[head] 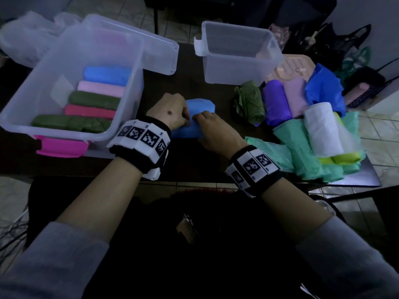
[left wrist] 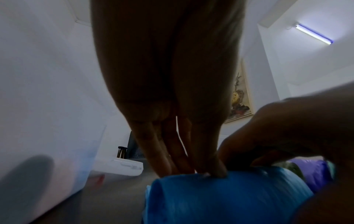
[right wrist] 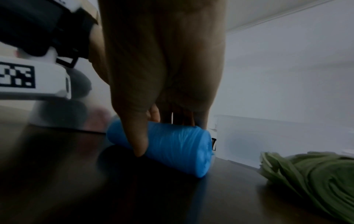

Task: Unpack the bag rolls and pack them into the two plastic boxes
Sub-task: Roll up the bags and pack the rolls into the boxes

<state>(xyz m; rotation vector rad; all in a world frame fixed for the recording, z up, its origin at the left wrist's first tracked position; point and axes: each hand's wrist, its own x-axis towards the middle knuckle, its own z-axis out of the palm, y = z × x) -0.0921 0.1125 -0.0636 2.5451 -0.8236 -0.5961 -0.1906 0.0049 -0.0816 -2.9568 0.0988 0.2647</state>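
Both my hands are down on the blue roll [head: 195, 117], which lies on the dark table [head: 187, 83] between the two plastic boxes and near my edge of it. My left hand [head: 170, 112] comes in from the left with the wrist raised; in the left wrist view its fingers [left wrist: 172, 154] run straight and close together, their tips pressing into the top of the roll. My right hand [head: 212, 128] arches over the near end, and the right wrist view shows its thumb [right wrist: 138, 136] curled down the side of the roll while the fingers wrap over the top, so this hand grips it. Both forearms reach forward, bare from the grey sleeves [head: 60, 255] to the marker bands at the wrists.

At my left, the left box [head: 129, 87] holds five rolls side by side: blue, pink, green, red, green. Farther back on the right, the right box [head: 237, 50] shows no rolls that I can make out. Beside it, to my right, lies a heap of loose rolls [head: 302, 117] in green, purple, blue, white and mint.
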